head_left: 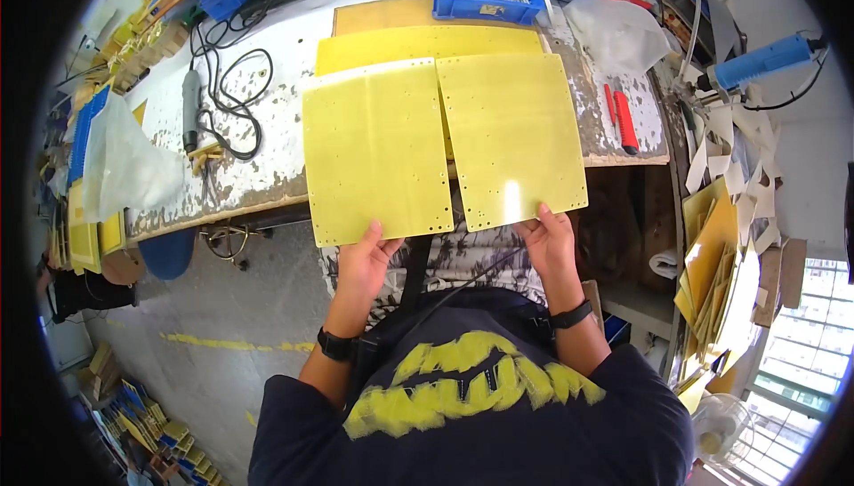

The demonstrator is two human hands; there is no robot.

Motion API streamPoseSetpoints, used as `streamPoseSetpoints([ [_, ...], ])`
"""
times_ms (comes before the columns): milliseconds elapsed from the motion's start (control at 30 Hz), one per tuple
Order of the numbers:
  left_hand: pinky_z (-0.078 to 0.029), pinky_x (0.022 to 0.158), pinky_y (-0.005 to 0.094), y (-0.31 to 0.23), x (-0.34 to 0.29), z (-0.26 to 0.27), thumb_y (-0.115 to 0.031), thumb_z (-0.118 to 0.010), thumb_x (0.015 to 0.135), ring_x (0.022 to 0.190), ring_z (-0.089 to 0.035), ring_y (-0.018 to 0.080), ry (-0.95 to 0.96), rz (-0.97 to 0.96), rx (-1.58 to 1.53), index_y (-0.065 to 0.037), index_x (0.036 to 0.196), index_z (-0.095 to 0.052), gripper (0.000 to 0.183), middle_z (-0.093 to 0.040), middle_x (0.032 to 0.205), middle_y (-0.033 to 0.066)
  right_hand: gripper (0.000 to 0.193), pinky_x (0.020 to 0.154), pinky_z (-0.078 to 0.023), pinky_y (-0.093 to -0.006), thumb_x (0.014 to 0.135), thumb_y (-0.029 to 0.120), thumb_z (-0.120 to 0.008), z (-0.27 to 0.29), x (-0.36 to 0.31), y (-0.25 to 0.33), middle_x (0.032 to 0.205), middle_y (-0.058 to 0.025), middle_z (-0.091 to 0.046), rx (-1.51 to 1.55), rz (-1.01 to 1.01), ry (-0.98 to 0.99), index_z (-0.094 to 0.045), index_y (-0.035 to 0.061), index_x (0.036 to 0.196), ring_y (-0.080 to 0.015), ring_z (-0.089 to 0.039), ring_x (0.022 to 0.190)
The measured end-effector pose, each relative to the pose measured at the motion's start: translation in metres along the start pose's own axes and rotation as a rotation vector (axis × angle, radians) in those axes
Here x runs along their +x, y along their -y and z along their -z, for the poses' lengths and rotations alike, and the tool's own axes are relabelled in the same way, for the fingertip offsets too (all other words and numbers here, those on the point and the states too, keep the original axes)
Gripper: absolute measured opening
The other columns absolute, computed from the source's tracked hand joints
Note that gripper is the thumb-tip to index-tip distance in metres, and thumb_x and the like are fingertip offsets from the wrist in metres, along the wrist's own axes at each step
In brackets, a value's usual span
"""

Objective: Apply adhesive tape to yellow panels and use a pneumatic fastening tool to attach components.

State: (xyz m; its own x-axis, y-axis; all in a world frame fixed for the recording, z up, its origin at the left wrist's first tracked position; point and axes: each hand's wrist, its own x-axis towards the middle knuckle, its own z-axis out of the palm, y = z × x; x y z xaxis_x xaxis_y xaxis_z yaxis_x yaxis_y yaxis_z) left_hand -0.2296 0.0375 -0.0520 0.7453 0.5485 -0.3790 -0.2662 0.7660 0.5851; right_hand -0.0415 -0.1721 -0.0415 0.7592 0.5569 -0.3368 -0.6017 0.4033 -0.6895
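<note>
Two flat yellow panels with small drilled holes lie side by side over the front edge of the workbench. My left hand (365, 259) pinches the near edge of the left yellow panel (375, 148), thumb on top and fingers beneath. At the near edge of the right yellow panel (511, 130), my right hand (549, 239) grips in the same way. A narrow gap parts the two panels, wider toward me. Behind them, partly covered, rests another yellow sheet (427, 45) on the bench.
A blue bin (487, 9) of metal fasteners stands at the back. Red-handled pliers (626, 121) lie at the right. On the left are a grey corded tool (190, 108) and clear plastic (129, 161). A blue tool (767, 61) hangs far right, above stacked yellow sheets (712, 264).
</note>
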Motion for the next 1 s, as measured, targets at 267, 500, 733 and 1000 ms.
streamPoseSetpoints([
  [267,-0.051,0.082,0.0348,0.012,-0.004,0.000,-0.011,-0.051,0.089,0.097,-0.059,0.0205,-0.011,0.003,0.011,-0.005,0.115,-0.047,0.028,-0.058,0.110,0.0088,0.021,0.078,-0.052,-0.0346,0.092,0.013,-0.046,0.005,-0.003,-0.016,0.102,-0.0101,-0.062,-0.001,-0.011,-0.017,-0.053,0.0032,0.109,-0.0211,-0.062,0.090],
  [500,-0.050,0.082,0.0351,0.014,0.001,0.006,-0.012,-0.052,0.089,0.095,-0.060,0.0198,-0.043,-0.004,-0.007,-0.005,0.113,-0.050,0.025,-0.059,0.107,0.0078,0.021,0.077,-0.052,-0.0334,0.091,0.013,-0.047,0.009,-0.002,-0.020,0.102,-0.0102,-0.062,-0.019,-0.032,-0.016,-0.054,0.0027,0.108,-0.0203,-0.062,0.090],
  [733,-0.050,0.082,0.0345,0.011,0.001,0.004,-0.012,-0.050,0.090,0.095,-0.059,0.0192,-0.030,0.009,0.021,-0.008,0.116,-0.046,0.026,-0.058,0.110,0.0077,0.021,0.077,-0.052,-0.0335,0.092,0.014,-0.047,0.009,-0.002,-0.022,0.101,-0.0108,-0.062,-0.009,-0.039,-0.015,-0.054,0.0023,0.108,-0.0204,-0.062,0.089],
  [1000,-0.050,0.081,0.0342,0.010,0.002,0.004,-0.012,-0.050,0.090,0.095,-0.059,0.0191,-0.051,0.017,0.021,-0.008,0.117,-0.046,0.028,-0.058,0.110,0.0078,0.020,0.074,-0.052,-0.0320,0.092,0.012,-0.044,0.005,-0.003,-0.022,0.102,-0.0084,-0.062,-0.034,-0.024,-0.017,-0.054,0.0037,0.107,-0.0187,-0.062,0.089],
])
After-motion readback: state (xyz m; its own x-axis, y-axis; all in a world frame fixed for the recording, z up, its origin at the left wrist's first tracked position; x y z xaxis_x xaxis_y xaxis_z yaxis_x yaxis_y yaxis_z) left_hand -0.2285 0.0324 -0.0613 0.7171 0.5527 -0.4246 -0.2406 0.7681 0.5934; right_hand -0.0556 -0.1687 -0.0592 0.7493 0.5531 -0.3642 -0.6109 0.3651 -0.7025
